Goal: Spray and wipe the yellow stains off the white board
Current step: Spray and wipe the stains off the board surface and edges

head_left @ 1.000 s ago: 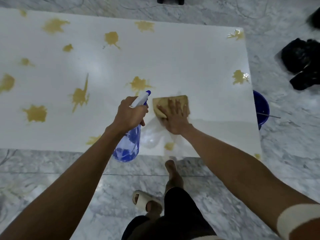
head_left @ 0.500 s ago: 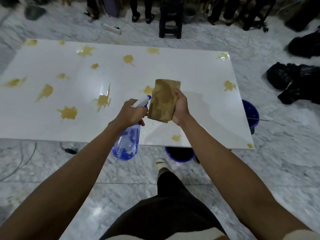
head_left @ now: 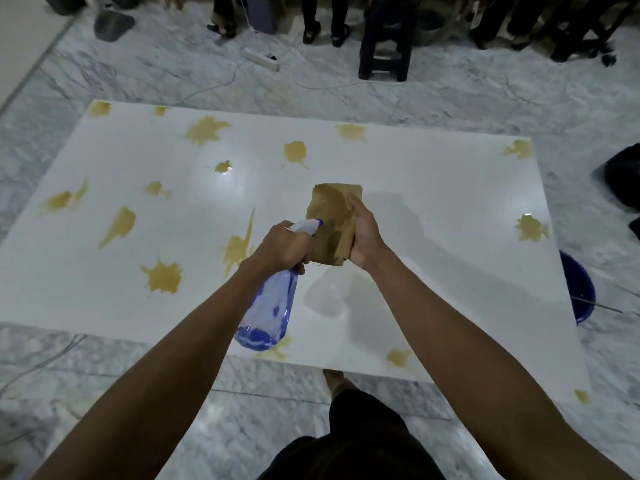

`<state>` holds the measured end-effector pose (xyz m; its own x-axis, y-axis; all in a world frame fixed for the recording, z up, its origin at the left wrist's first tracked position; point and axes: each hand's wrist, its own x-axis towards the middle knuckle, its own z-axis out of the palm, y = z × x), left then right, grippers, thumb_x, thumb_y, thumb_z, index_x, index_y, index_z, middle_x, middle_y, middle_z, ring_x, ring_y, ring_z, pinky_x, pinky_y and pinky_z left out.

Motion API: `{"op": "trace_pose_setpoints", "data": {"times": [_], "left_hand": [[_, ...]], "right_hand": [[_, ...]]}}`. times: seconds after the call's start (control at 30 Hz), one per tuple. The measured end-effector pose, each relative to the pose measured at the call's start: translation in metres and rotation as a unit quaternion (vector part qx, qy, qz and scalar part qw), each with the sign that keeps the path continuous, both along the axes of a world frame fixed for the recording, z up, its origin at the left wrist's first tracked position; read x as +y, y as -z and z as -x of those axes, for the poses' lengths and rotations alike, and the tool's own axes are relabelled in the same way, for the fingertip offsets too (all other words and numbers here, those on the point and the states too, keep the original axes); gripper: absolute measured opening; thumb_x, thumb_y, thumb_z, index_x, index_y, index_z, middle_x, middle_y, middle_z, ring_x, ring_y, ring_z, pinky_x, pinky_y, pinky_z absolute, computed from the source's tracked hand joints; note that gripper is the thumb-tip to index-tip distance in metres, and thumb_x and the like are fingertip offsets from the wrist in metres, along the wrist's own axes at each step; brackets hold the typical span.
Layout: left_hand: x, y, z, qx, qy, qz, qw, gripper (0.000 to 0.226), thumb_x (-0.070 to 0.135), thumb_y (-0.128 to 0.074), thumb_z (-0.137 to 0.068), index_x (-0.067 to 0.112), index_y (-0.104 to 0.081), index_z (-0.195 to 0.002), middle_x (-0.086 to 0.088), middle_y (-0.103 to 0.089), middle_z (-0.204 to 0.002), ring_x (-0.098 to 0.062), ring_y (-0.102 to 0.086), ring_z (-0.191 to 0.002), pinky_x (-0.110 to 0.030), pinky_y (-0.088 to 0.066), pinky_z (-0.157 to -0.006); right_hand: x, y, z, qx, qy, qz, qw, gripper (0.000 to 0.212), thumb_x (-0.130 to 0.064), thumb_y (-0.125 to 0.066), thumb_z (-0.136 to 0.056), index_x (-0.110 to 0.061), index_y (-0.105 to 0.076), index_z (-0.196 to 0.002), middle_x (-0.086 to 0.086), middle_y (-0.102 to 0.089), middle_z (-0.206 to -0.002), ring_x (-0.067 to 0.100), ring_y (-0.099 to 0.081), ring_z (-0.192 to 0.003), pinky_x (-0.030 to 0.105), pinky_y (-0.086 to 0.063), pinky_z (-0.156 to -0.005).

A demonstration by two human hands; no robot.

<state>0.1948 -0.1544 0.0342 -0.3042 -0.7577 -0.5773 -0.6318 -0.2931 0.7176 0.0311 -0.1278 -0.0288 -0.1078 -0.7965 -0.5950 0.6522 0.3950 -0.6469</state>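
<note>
The white board (head_left: 415,174) lies flat and fills the middle of the view, dotted with several yellow stains, such as a splat (head_left: 163,277) at the near left and another (head_left: 531,228) at the right edge. My left hand (head_left: 282,247) grips a clear blue spray bottle (head_left: 268,310) with its white nozzle pointing at the cloth. My right hand (head_left: 363,233) holds a stained brown cloth (head_left: 332,220) upright above the board's centre. A wet wiped patch (head_left: 332,296) shines below the cloth.
A blue bucket (head_left: 576,292) sits on the marble floor by the board's right edge. Dark bags (head_left: 623,178) lie further right. A black stool (head_left: 384,39), a power strip (head_left: 261,58) with cables and several people's legs stand beyond the far edge.
My right hand lifted the cloth off the board and now holds it upright in front of the spray nozzle. The view pulled back and tilted up, showing the whole board.
</note>
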Motion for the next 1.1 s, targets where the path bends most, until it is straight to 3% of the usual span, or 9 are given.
{"op": "trace_pose_setpoints", "data": {"times": [0.1,0.2,0.33,0.4,0.53,0.67,0.77,0.97,1.1], "left_hand": [[-0.041,0.014,0.010,-0.009,-0.019,-0.009,1.000,0.034,0.030,-0.059,-0.078,-0.002,-0.066,-0.086,-0.013,-0.069,-0.077,-0.031,-0.070,-0.050,-0.032,-0.054,-0.060],[-0.081,0.022,0.012,0.008,-0.051,-0.018,0.999,0.050,0.028,-0.059,-0.067,-0.008,-0.070,-0.100,-0.011,-0.073,-0.085,-0.032,-0.070,-0.050,-0.044,-0.062,-0.070],[-0.124,0.030,0.014,0.023,-0.055,-0.005,0.998,0.032,0.020,-0.062,-0.078,-0.008,-0.070,-0.091,-0.014,-0.071,-0.085,-0.026,-0.065,-0.044,-0.036,-0.059,-0.059],[-0.141,0.038,0.019,0.011,-0.039,0.011,0.999,0.037,0.020,-0.058,-0.073,-0.010,-0.069,-0.093,-0.018,-0.074,-0.088,-0.026,-0.065,-0.043,-0.038,-0.058,-0.058],[-0.153,0.061,0.022,0.011,-0.013,0.031,0.999,0.044,0.022,-0.051,-0.067,-0.011,-0.066,-0.092,-0.023,-0.075,-0.093,-0.026,-0.064,-0.043,-0.046,-0.059,-0.064],[-0.144,0.071,0.016,0.022,0.003,0.006,1.000,0.047,0.022,-0.053,-0.068,-0.012,-0.067,-0.097,-0.013,-0.070,-0.080,-0.022,-0.064,-0.044,-0.041,-0.059,-0.063],[-0.119,0.067,0.003,0.029,0.008,-0.007,1.000,0.048,0.021,-0.053,-0.067,-0.012,-0.067,-0.098,-0.026,-0.073,-0.095,-0.024,-0.065,-0.046,-0.042,-0.058,-0.065],[-0.052,0.059,-0.049,0.021,0.037,-0.017,0.999,0.060,0.022,-0.052,-0.066,-0.004,-0.070,-0.117,-0.011,-0.073,-0.090,-0.027,-0.066,-0.048,-0.043,-0.061,-0.069],[-0.001,0.055,-0.088,0.009,0.053,-0.031,0.998,0.058,0.022,-0.052,-0.066,0.001,-0.069,-0.117,-0.012,-0.075,-0.092,-0.023,-0.066,-0.043,-0.036,-0.057,-0.065]], "right_hand": [[-0.027,0.016,0.013,0.044,-0.064,-0.065,0.995,0.044,-0.048,-0.047,-0.102,-0.012,-0.066,-0.120,0.007,-0.077,-0.105,0.023,-0.074,-0.094,0.035,-0.060,-0.078],[-0.074,0.023,0.045,0.224,-0.090,-0.099,0.965,0.041,-0.042,-0.044,-0.105,-0.009,-0.067,-0.114,0.005,-0.075,-0.095,0.029,-0.073,-0.097,0.030,-0.056,-0.072],[-0.160,0.044,0.104,0.621,-0.125,-0.023,0.773,0.047,-0.047,-0.034,-0.104,-0.016,-0.056,-0.131,0.016,-0.067,-0.110,0.042,-0.062,-0.105,0.038,-0.042,-0.078],[-0.208,0.066,0.135,0.695,-0.209,-0.028,0.688,0.047,-0.047,-0.029,-0.106,-0.029,-0.039,-0.149,0.016,-0.058,-0.135,0.041,-0.054,-0.121,0.050,-0.042,-0.097],[-0.246,0.145,0.147,0.720,-0.421,-0.103,0.542,0.057,-0.049,-0.021,-0.106,-0.039,-0.003,-0.159,0.007,0.006,-0.169,0.036,0.002,-0.154,0.062,-0.002,-0.121],[-0.208,0.164,0.115,0.742,-0.383,-0.116,0.538,0.058,-0.052,-0.020,-0.105,-0.042,0.003,-0.157,0.003,0.016,-0.168,0.033,0.016,-0.153,0.057,0.012,-0.119],[-0.162,0.158,0.092,0.733,-0.389,-0.116,0.545,0.060,-0.052,-0.021,-0.104,-0.041,0.004,-0.158,0.004,0.017,-0.167,0.032,0.017,-0.153,0.057,0.012,-0.120],[-0.015,0.163,0.001,0.740,-0.372,-0.078,0.555,0.073,-0.064,-0.016,-0.090,-0.034,-0.031,-0.155,0.011,-0.021,-0.165,0.041,-0.016,-0.152,0.062,-0.008,-0.117],[0.090,0.155,-0.063,0.726,-0.385,-0.071,0.565,0.076,-0.065,-0.011,-0.086,-0.037,-0.025,-0.156,0.007,-0.013,-0.167,0.037,-0.009,-0.154,0.060,-0.005,-0.119]]}}
